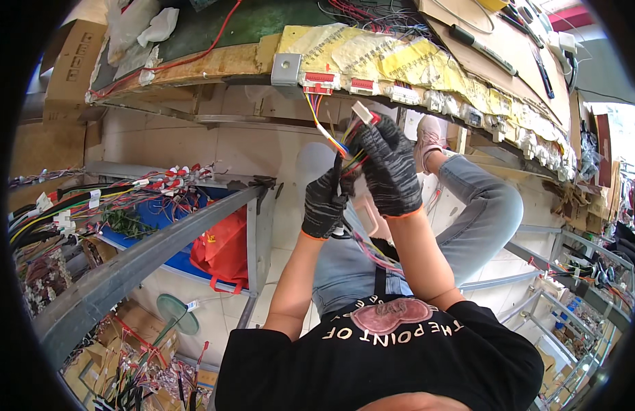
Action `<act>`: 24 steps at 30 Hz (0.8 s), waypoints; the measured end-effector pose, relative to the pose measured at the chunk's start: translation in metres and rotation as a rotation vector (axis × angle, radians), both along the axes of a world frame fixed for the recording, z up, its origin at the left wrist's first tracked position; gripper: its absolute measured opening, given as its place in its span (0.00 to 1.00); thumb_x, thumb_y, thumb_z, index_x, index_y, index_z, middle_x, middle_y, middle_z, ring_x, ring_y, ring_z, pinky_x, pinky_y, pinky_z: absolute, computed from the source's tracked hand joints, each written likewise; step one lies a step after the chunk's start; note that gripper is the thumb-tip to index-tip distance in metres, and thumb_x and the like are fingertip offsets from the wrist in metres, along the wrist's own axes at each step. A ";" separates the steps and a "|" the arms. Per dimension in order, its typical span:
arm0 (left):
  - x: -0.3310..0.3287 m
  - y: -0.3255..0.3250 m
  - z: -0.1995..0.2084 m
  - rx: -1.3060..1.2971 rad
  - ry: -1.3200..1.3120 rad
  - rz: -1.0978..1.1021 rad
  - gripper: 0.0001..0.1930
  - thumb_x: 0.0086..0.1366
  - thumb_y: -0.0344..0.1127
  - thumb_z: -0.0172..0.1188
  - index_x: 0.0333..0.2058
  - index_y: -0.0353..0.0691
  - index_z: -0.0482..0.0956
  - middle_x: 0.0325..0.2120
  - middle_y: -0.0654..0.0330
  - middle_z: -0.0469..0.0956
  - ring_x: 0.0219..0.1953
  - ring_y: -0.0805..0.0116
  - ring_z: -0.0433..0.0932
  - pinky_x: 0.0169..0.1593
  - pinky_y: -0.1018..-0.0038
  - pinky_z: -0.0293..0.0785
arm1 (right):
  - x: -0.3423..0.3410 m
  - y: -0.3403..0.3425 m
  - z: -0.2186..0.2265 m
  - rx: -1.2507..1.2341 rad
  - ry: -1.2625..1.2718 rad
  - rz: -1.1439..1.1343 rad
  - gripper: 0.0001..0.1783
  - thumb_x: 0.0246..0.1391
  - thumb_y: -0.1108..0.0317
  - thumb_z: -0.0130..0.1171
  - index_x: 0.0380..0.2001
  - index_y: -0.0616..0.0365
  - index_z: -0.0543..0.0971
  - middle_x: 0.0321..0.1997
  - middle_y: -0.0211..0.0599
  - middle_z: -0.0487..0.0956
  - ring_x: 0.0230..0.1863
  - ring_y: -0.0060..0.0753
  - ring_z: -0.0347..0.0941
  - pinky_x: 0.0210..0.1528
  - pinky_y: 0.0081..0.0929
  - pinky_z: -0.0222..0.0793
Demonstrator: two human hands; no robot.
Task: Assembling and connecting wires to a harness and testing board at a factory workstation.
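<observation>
Left hand (pixel 324 204) gripped the wire bundle (pixel 343 159) low, keeping it taut; right hand (pixel 391 168) pinched wires under the white plug (pixel 362 111), fingers closed, near the desk (pixel 221 61) edge.

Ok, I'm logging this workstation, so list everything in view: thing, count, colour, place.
wire bundle: one, multicoloured, held between both hands
white plug: one, at the bundle's top end
red connectors: two, on the board's edge
board: one, yellow-papered, across the top
metal bracket: one, grey, left of the red connectors
rail: one, grey, left
hanging wires: many, mixed colours, left, behind the rail
red bag: one, below the rail
boxes: cardboard, count unclear, upper left
left hand: grey glove, gripping the bundle low
right hand: grey glove, at the bundle's top
</observation>
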State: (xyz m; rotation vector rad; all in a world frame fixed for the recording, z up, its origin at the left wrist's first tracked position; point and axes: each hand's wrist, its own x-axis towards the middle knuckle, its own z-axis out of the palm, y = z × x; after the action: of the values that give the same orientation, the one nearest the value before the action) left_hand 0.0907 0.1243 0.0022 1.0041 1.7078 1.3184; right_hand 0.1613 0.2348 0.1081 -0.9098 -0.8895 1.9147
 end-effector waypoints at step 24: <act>-0.019 -0.003 0.061 -0.219 -0.479 -0.325 0.16 0.60 0.44 0.52 0.23 0.35 0.74 0.11 0.65 0.68 0.15 0.79 0.64 0.20 0.77 0.61 | -0.007 0.016 0.015 0.404 -0.356 0.019 0.10 0.53 0.70 0.51 0.31 0.66 0.77 0.26 0.34 0.79 0.28 0.17 0.71 0.33 0.18 0.67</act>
State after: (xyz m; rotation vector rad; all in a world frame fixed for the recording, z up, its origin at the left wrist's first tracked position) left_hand 0.0716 0.1210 0.0636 0.7273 1.2334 1.0302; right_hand 0.1540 0.2504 0.1230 -1.0048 -1.4374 1.5262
